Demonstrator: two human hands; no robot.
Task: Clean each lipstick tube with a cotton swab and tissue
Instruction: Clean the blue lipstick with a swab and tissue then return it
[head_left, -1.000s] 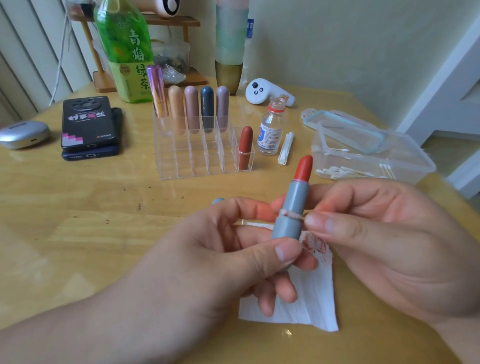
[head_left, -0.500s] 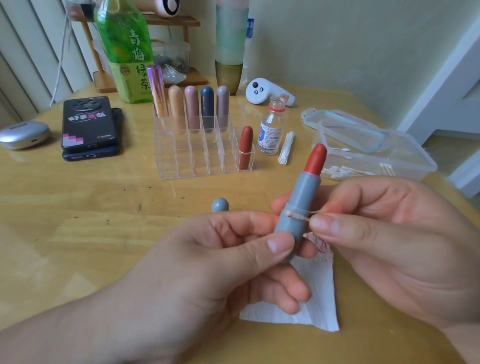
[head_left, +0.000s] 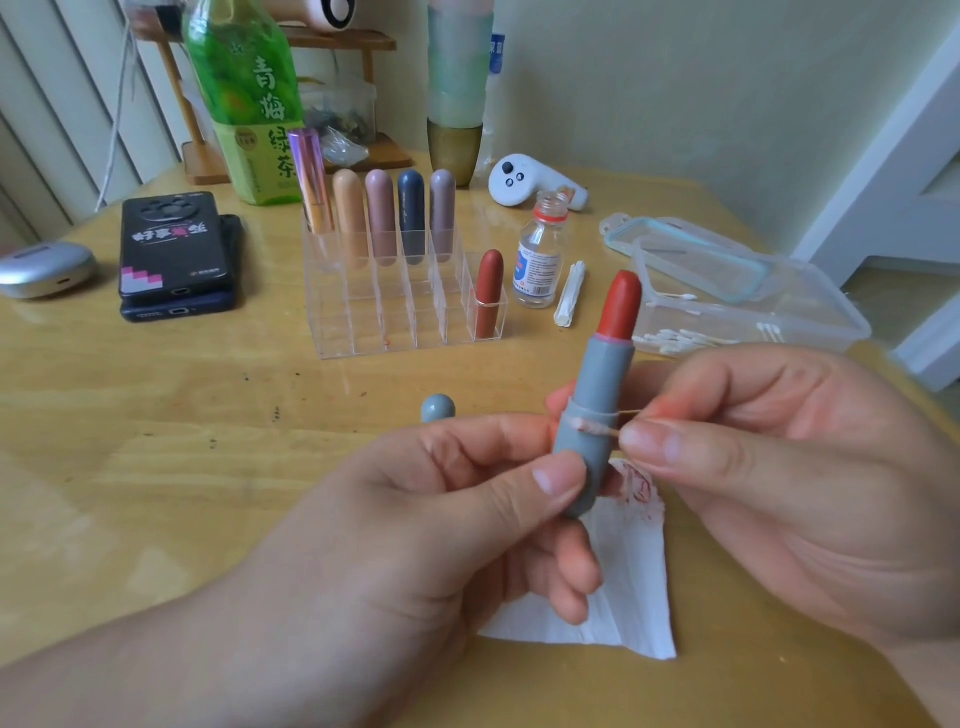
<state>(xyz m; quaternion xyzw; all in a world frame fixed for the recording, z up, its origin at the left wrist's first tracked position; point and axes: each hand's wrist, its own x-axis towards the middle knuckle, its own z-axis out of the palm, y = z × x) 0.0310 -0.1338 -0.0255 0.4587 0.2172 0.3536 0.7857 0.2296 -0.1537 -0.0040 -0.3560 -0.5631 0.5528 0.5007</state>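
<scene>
The glossy yellow wooden surface (head_left: 156, 467) carries, nearest, a white folded tissue (head_left: 634, 587) smeared red at its far corner. Above it the left hand (head_left: 426, 519) grips the base of a grey lipstick tube (head_left: 592, 395), upright with its red stick extended. The right hand (head_left: 779, 467) pinches a thin cotton swab (head_left: 595, 427), its stained tip pressed on the tube's seam. Just behind the left hand stands a rounded grey cap (head_left: 437, 408). Farther back, a clear acrylic organiser (head_left: 395, 332) holds six lipsticks.
</scene>
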